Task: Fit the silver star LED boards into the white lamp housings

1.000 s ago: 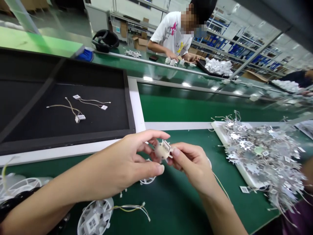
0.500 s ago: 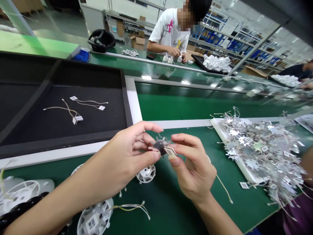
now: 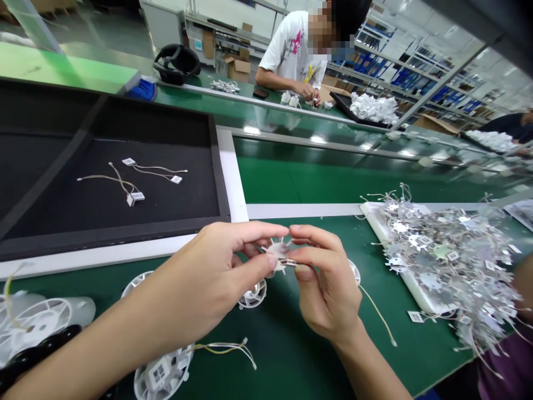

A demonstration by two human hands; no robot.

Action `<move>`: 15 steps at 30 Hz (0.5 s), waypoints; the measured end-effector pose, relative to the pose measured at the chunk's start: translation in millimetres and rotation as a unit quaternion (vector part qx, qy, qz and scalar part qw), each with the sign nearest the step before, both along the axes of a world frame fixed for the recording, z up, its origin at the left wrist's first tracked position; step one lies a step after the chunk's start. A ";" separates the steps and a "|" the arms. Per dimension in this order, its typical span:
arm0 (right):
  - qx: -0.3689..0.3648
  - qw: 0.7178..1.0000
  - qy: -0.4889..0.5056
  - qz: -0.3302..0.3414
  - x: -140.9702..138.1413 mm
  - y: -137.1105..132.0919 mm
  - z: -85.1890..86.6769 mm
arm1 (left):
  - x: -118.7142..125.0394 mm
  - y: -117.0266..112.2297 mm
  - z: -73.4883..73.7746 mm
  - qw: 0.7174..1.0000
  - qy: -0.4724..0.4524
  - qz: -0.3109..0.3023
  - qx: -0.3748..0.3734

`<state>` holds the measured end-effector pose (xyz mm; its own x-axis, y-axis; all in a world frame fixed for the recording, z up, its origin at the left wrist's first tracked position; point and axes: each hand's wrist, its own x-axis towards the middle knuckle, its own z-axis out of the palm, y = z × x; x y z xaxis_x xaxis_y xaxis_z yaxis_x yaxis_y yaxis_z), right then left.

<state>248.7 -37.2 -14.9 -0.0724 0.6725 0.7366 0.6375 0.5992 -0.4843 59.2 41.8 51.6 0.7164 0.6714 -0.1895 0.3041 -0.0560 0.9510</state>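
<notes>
- The left hand (image 3: 204, 283) and right hand (image 3: 327, 286) meet over the green tabletop (image 3: 291, 355), with a small, flat, spoked white piece (image 3: 278, 251) between them.
- The left grip is closed on the piece's left side, with thumb and fingers pinching it from the near and far faces.
- The right grip is also closed, pinching the right side of the piece and a small white tag (image 3: 289, 262) attached to it.
- The tag's long axis runs roughly left to right and points into the right grip, so the right hand is the nearer to it. The tag appears almost edge-on.
- A thin cream wire (image 3: 377, 314) trails from under the right hand towards the near right. Its link to the piece is hidden.
- A round, slotted white housing (image 3: 253, 294) lies just below the hands, and another (image 3: 163, 372) lies near the left forearm, with yellow and white wires (image 3: 225, 349).
- To the far left, a black tray (image 3: 214, 166) holds tagged wires (image 3: 129, 180).
- To the right, a heap of silvery star-shaped pieces (image 3: 447, 266) sits on a white board (image 3: 377, 225).
- At the far bench, a co-worker in a white T-shirt (image 3: 291, 55) works with both hands.
</notes>
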 end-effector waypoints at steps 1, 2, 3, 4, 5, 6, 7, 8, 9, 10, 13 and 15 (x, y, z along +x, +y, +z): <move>-0.015 1.000 0.007 0.004 -0.1 -0.5 -0.3 | -0.6 -0.4 1.1 1.000 0.008 -0.009 0.015; -0.030 0.999 0.020 0.009 -0.7 -1.0 -0.6 | -1.1 -0.7 2.3 0.999 0.011 -0.018 0.029; -0.045 0.998 0.040 0.015 -1.8 -1.5 -1.0 | -1.3 -1.1 3.4 0.999 0.010 -0.028 0.039; -0.060 0.995 0.070 0.022 -3.2 -2.0 -1.4 | -1.2 -1.4 4.3 0.998 0.005 -0.037 0.043; -0.079 0.991 0.108 0.030 -4.9 -2.6 -1.5 | -0.8 -1.7 4.9 0.998 -0.002 -0.044 0.041; -0.103 0.983 0.150 0.038 -6.6 -3.1 -1.2 | -0.1 -1.8 5.0 0.998 -0.009 -0.048 0.032; -0.131 0.972 0.191 0.045 -8.1 -3.5 -0.6 | 0.8 -1.7 4.6 0.998 -0.017 -0.047 0.022; -0.159 0.960 0.226 0.053 -9.3 -3.9 0.5 | 1.7 -1.4 3.6 0.999 -0.023 -0.043 0.011; -0.186 0.948 0.253 0.059 -9.8 -4.1 1.9 | 2.5 -0.9 2.1 0.999 -0.029 -0.037 0.001; -0.209 0.937 0.272 0.066 -9.8 -4.1 3.8 | 3.1 -0.2 0.4 0.999 -0.033 -0.029 -0.007; -0.263 0.914 0.295 0.093 -6.0 -3.2 10.1 | 2.7 2.3 -4.9 0.999 -0.041 -0.013 -0.018; -0.305 0.905 0.277 0.103 -1.9 -2.3 14.2 | 0.8 3.9 -6.5 0.999 -0.043 -0.003 -0.024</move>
<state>246.8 -39.5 -0.7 0.0246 0.9806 0.1945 0.1002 0.1912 -0.9764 60.0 45.7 45.1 0.7359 0.6582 -0.1589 0.2206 -0.0112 0.9753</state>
